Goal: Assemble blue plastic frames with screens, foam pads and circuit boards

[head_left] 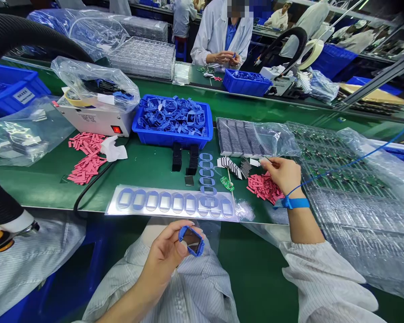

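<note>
My left hand (166,246) is closed around a blue plastic frame (201,249) with a dark, glossy window in it, held above my lap in front of the bench edge. Over the bench, my right hand (284,172) wears a blue wrist strap (296,203), thumb and forefinger pressed together. Its fingertips are beside a small white strip (255,162); what lies between them is too small to make out. Below that hand is a pile of pink strips (264,187). A fan of white strips (230,166) and a green circuit board (226,183) lie to its left.
A blue bin (207,134) of blue frames stands behind two stacks of black pieces (177,159). A clear sheet (112,206) with oval blue stickers lies along the front edge. Clear trays of circuit boards (340,157) sit right. A black hose (30,33) arches at left. A co-worker (218,33) sits opposite.
</note>
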`<state>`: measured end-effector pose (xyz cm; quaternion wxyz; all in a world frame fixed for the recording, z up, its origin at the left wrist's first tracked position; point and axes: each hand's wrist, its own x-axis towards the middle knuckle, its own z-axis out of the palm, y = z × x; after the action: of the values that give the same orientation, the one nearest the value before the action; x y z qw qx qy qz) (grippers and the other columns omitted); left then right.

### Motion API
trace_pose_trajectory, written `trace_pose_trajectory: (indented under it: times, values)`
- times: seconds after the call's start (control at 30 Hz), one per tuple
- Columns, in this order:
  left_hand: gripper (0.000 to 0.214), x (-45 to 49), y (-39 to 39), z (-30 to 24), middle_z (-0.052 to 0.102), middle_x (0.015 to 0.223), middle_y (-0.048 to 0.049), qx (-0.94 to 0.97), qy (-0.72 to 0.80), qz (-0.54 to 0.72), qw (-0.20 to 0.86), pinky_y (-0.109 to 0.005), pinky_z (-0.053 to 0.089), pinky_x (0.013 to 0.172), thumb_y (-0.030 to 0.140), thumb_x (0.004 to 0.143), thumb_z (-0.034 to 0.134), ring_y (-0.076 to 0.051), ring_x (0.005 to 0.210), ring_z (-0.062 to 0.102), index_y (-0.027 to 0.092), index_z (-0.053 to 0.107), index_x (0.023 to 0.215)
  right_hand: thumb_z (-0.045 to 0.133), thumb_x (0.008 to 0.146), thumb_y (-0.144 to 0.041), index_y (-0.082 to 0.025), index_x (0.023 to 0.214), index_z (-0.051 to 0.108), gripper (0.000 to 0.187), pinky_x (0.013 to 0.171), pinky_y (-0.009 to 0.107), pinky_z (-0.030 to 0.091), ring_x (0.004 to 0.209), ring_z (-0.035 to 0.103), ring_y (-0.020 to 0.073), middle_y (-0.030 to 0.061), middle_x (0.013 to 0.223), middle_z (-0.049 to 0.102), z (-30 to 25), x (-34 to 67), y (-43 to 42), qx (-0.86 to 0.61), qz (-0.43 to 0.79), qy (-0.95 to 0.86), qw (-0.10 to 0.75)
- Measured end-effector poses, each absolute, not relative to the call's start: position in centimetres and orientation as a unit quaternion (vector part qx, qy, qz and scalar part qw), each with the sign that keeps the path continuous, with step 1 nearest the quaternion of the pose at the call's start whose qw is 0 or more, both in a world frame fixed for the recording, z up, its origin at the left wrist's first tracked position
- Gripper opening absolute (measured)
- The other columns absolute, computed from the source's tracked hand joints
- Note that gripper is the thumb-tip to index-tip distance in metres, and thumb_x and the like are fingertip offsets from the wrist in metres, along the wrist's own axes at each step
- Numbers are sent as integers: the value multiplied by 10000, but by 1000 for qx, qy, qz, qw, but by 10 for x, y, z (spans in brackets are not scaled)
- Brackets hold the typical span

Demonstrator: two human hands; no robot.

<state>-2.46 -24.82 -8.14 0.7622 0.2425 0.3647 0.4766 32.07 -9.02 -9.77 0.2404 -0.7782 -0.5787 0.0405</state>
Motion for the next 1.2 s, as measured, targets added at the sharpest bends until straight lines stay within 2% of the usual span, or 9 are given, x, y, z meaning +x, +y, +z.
trace_pose_trajectory:
  times: [0.1,0.2,0.3,0.4,0.5,0.87,1.0,1.1,1.2]
  values:
    - [395,-25,-247,-82,755,935,-60,241,362,474,765,-290,505,849,430,691,769,-199,901,681,247,710,1036,576,836,-453,-132,859,702,346,865,472,435,974,614,321,174,950,695,-76,301,-111,-767,26,-564,306]
    - [382,-23,-246,-83,755,967,-70,268,359,451,772,-304,503,856,456,685,763,-211,932,673,257,729,1009,594,795,-538,-158,880,710,406,750,397,504,790,659,246,133,887,722,-56,261,-148,-721,92,-583,361]
    - [360,-18,-245,-81,685,1209,-85,325,330,436,771,-360,436,978,501,687,742,-267,1177,571,281,745,972,609,767,-586,-198,732,694,398,494,278,523,495,628,155,27,595,691,-47,212,-194,-649,252,-620,362]
    - [345,-14,-245,-75,545,1398,-94,361,269,431,782,-418,371,1035,502,686,743,-319,1295,465,285,756,955,637,780,-530,-184,637,631,374,430,229,496,426,600,126,7,508,654,-51,174,-228,-506,573,-536,359]
    - [329,-12,-246,-70,577,1356,-106,374,221,426,794,-427,338,1049,486,717,725,-316,1275,485,287,754,978,591,793,-588,-184,586,578,454,400,217,456,405,565,114,-3,477,614,-61,158,-243,-458,659,-476,359]
    - [315,-15,-252,-71,606,1239,-107,344,209,434,806,-441,336,1036,504,708,722,-327,1242,483,297,763,942,683,759,-479,-185,593,591,351,426,213,437,438,524,103,-12,501,601,-59,160,-247,-499,530,-551,409]
    - [337,-15,-250,-74,600,1217,-96,316,209,419,825,-432,347,1023,526,690,727,-328,1202,510,282,764,920,791,683,-349,-224,975,663,342,581,267,533,735,648,177,48,881,714,-48,173,-249,-523,271,-691,419]
    - [340,-12,-250,-72,617,1118,-80,313,217,397,835,-395,400,970,531,676,734,-287,1092,562,271,772,892,718,774,-256,-245,1226,559,480,801,337,566,1004,653,219,64,1128,690,-40,175,-250,-440,251,-779,368]
    - [293,-10,-251,-69,643,986,-54,319,232,387,834,-365,426,933,502,678,745,-224,935,592,285,780,872,630,834,-168,-240,1211,560,391,883,326,549,1039,654,183,27,1095,711,-36,173,-250,-396,262,-809,346]
